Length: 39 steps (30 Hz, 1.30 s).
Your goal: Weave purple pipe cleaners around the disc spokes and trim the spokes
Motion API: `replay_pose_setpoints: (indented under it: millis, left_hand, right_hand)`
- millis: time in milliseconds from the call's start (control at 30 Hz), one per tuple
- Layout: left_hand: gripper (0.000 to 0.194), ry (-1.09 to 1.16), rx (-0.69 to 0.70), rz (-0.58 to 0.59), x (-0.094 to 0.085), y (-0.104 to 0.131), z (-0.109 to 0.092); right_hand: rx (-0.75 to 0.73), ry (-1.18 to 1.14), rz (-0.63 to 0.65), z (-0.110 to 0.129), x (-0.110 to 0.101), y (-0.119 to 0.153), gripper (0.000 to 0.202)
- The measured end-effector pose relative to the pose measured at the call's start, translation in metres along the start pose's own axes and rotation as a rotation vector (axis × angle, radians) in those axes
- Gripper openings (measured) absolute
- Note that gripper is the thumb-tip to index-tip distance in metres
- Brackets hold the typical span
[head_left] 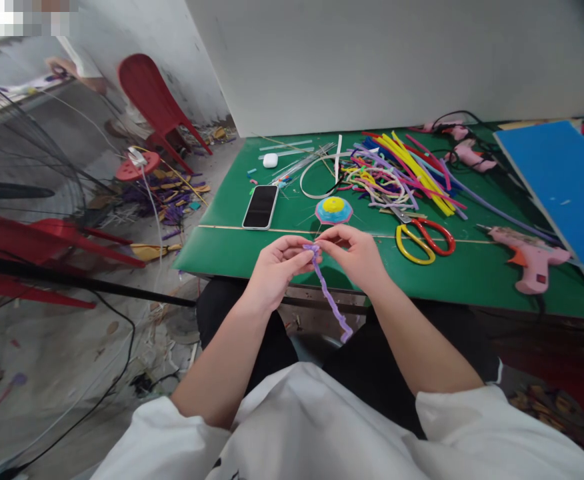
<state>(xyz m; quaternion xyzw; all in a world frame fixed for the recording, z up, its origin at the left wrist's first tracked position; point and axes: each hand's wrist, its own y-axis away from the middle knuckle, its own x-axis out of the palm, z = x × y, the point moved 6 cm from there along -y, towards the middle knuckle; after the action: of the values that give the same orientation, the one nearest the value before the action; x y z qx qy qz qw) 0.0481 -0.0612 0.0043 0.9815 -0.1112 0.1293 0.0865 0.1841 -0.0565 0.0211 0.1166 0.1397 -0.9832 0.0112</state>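
A purple pipe cleaner [329,297] is pinched between my two hands at the front edge of the table. Its upper end is bent into small loops at the fingertips, and its crinkled tail hangs down over my lap. My left hand [285,267] grips the looped part between thumb and fingers. From the other side, my right hand [349,253] pinches the same looped end, its thumb and forefinger together. Just beyond the fingers lies a round yellow, blue and pink piece [334,211]. To the right are scissors [425,240] with one yellow and one red handle.
On the green table [222,250] lie a phone [261,207], a white earbud case [271,160], a heap of coloured pipe cleaners [387,173], a pink glue gun [529,257] and a blue board [557,187]. Red chairs [152,93] and cables stand to the left, near another person's arm.
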Motion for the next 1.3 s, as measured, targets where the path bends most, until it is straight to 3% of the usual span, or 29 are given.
replay_pose_setpoints:
  millis: [133, 400, 633, 800, 1067, 1300]
  left_hand:
    - [0.022, 0.025, 0.048, -0.097, -0.004, 0.0, -0.004]
    - [0.02, -0.108, 0.292, -0.257, -0.013, 0.0, -0.01]
    - [0.021, -0.179, 0.185, -0.189, -0.011, -0.001, -0.007]
    - [0.02, -0.241, 0.156, -0.179, -0.017, -0.004, -0.009]
    - [0.025, -0.122, 0.153, -0.154, -0.014, -0.006, 0.004]
    - [0.025, -0.426, 0.129, -0.107, -0.015, -0.011, 0.007]
  right_hand:
    - [0.015, -0.086, 0.042, -0.004, 0.008, 0.001, 0.013]
    - [0.112, -0.251, 0.188, -0.008, 0.021, 0.003, 0.019]
    - [0.201, -0.329, 0.155, -0.022, 0.024, 0.003, 0.017]
    - [0.133, -0.13, 0.173, -0.015, 0.019, 0.001, 0.015]
    - [0.121, -0.044, 0.135, -0.019, 0.019, 0.0, 0.015]
    - [0.01, 0.055, 0.044, -0.01, 0.006, -0.003, 0.008]
